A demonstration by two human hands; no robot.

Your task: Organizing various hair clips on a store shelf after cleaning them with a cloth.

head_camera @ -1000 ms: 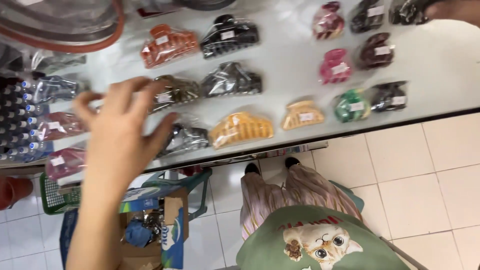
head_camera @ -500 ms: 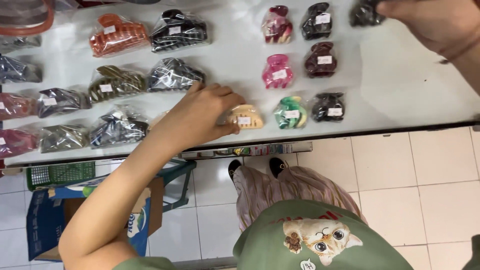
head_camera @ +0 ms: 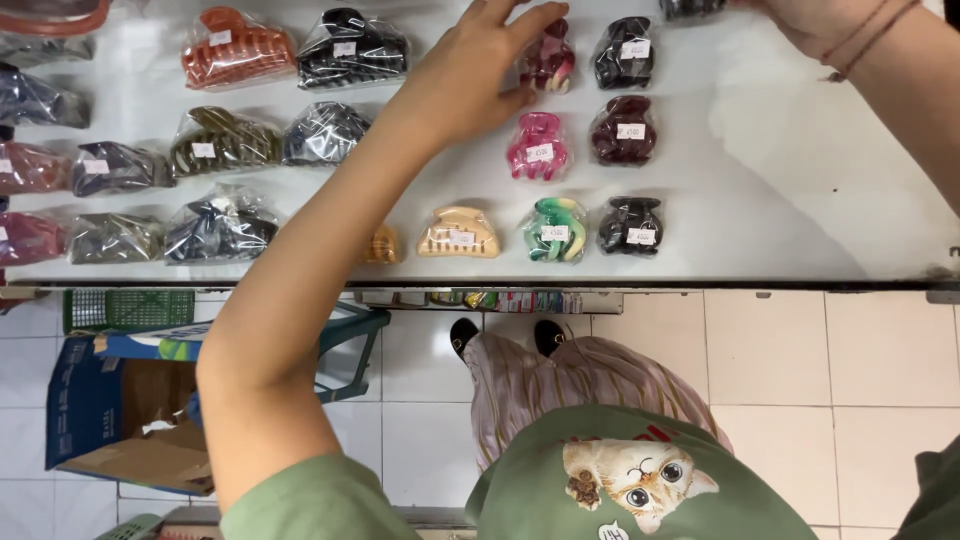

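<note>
Hair clips are being laid out in rows on the white tabletop (head_camera: 800, 200). The left hand (head_camera: 470, 75) is stretched over the top row, fingers (head_camera: 530, 20) apart and empty, touching the dark red clip (head_camera: 548, 58). That clip would need pinching between thumb and forefinger, it is judged, to be shifted into line. The right hand (head_camera: 820, 22) is at the upper edge near a black clip (head_camera: 692, 8); its fingers are cut off, so their state cannot be told. Each clip is sealed in a clear bag with a small white label. A pink clip (head_camera: 538, 146) lies just below.
</note>
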